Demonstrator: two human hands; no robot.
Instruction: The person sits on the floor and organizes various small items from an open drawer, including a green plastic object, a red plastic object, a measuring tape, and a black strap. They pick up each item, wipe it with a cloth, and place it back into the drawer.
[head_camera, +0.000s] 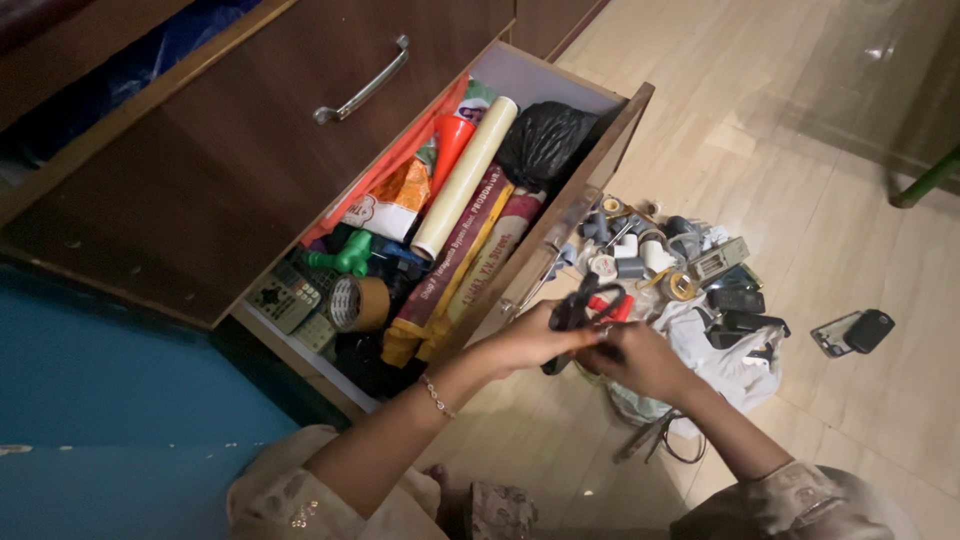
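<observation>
Both hands meet low in the middle of the view: left hand (530, 340) closed around a pair of scissors (590, 312) with dark and red handles, right hand (640, 360) curled in from four o'clock, its fingers pinching at the same tool, though which part they grip I cannot tell. The scissors sit just off the front corner of the drawer, above the floor.

Biggest first: the open drawer (590, 180), up at eleven o'clock from the hands, is well filled — long rolls (465, 180), a black bag (545, 140), a tape roll (360, 303), a remote (283, 297), a green fitting (350, 255). So plenty is sorted into it already, by my reading.

Out at two o'clock on the floor (850, 200) lies a heap of small parts (660, 255) — pipe pieces, tape, dark gadgets — over a white cloth (730, 365). That pile looks like the work left. Farther at three o'clock, a dark phone-like thing (855, 332) lies apart.
</observation>
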